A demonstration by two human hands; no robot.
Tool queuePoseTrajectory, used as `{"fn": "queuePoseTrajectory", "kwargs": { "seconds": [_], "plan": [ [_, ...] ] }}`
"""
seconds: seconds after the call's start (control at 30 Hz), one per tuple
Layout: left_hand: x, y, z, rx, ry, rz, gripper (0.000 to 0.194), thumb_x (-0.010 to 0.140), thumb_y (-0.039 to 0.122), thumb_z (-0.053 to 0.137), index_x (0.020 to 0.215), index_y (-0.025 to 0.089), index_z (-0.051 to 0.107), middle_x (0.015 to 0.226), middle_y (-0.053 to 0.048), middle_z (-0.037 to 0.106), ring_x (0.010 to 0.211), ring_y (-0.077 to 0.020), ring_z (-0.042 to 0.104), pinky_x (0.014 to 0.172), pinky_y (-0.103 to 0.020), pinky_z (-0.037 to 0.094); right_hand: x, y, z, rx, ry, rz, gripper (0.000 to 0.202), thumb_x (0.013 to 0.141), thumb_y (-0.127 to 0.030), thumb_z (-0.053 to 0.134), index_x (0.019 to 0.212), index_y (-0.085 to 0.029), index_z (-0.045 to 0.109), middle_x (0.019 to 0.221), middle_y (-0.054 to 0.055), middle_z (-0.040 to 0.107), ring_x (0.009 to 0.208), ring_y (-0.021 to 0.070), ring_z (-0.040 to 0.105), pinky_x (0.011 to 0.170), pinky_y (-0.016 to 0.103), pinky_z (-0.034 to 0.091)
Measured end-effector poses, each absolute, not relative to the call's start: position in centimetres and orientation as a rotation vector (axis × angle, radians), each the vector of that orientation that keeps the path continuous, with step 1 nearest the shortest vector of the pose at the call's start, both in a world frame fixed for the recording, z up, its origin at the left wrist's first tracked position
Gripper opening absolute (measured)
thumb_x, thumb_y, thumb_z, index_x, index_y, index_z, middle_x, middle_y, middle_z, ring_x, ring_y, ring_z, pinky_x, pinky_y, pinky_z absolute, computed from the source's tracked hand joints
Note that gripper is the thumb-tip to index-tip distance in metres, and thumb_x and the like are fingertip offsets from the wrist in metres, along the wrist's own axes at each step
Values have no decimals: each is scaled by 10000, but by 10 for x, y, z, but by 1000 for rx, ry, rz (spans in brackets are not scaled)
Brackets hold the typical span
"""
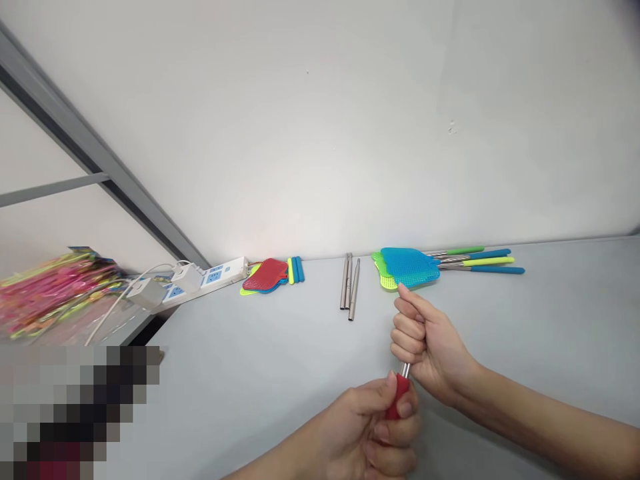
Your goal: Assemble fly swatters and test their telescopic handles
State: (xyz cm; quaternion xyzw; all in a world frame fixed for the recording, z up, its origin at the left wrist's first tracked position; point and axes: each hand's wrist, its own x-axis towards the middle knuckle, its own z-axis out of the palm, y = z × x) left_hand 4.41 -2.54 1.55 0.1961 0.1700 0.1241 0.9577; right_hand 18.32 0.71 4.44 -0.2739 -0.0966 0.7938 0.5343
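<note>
My left hand (373, 427) is closed around a red handle grip (399, 399), low in front of me. A short stretch of metal rod (405, 371) comes out of the grip's top end. Just above it, my right hand (420, 333) is wrapped in a fist round that rod, hiding most of it. Beyond the right hand lies a pile of fly swatters (411, 267) with blue and green mesh heads and coloured handles. To the left of that pile are three loose metal rods (350, 288).
Further left lie loose swatter heads (267, 275), red on top, beside yellow and blue handle grips (296, 270). A power strip (215, 277) with plugged-in chargers runs along the table's left edge. Bagged colourful items (55, 290) sit beyond it. A white wall (325, 133) borders the grey table (250, 360).
</note>
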Motion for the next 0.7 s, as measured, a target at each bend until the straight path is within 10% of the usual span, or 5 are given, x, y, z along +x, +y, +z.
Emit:
{"fn": "queuePoseTrajectory", "kwargs": {
  "seconds": [0.4,0.7],
  "plan": [
    [48,-12,5,726,424,635,263,876,398,323,823,173,447,598,21,512,397,-78,494,355,-170,384,179,3,41,-801,-954,1826,236,792,-353,532,677,-157,468,609,-28,502,468,49,441,463,169,375],
    [39,9,15,903,611,605,298,860,425,345,953,161,448,695,-33,571,507,-124,557,449,-220,417,173,9,15,-736,-1118,1962,369,828,-495,386,771,-150,502,354,-53,439,339,155,510,359,242,384]
  ]
}}
